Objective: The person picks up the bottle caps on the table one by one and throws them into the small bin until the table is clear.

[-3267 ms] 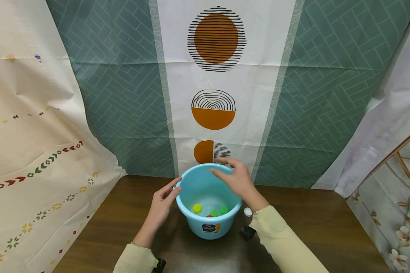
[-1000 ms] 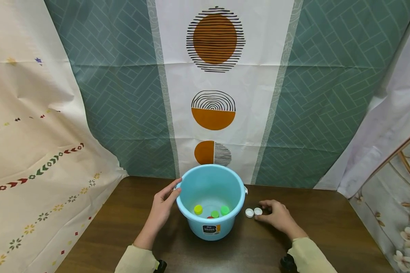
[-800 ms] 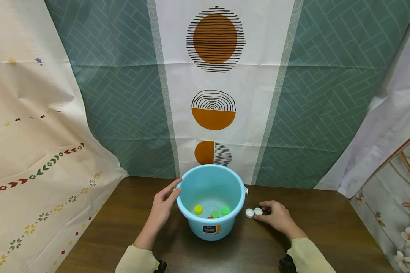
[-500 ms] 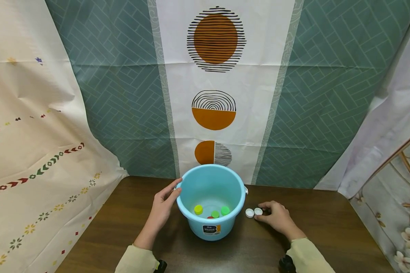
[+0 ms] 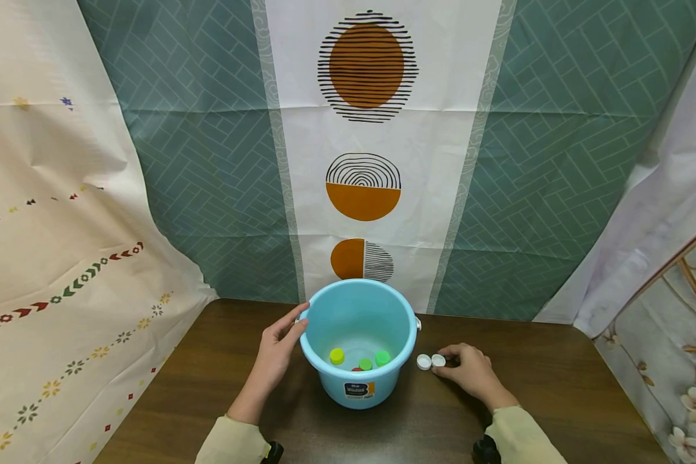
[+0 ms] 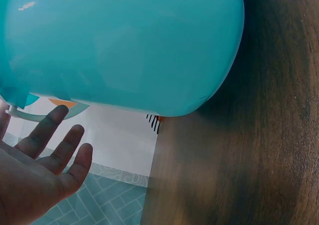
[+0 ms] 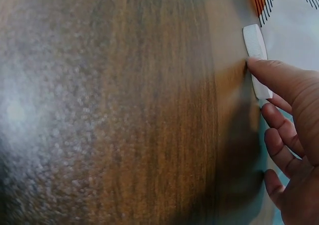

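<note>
A light blue bucket (image 5: 356, 390) stands upright on the wooden table. My left hand (image 5: 274, 351) grips its left rim between thumb and index finger. In the left wrist view the other fingers of the left hand (image 6: 45, 170) spread loosely beside the bucket wall (image 6: 124, 46) near its handle (image 6: 30, 116). To the right of the bucket, my right hand (image 5: 470, 370) pinches a white bottle cap (image 5: 438, 360) between thumb and finger, low at the tabletop. Another white cap (image 5: 423, 362) lies just left of it. The ribbed side of a white cap (image 7: 255, 41) shows in the right wrist view.
Inside the bucket lie a yellow cap (image 5: 336, 356), two green caps (image 5: 382, 358) and a red cap (image 5: 356, 369), partly hidden by the front rim. A patterned cloth (image 5: 226, 193) hangs behind the table (image 5: 557, 399).
My right hand has left its place above the bucket and come down to the white caps at the right. It has barely moved over the last second. My left hand stays at the rim.
</note>
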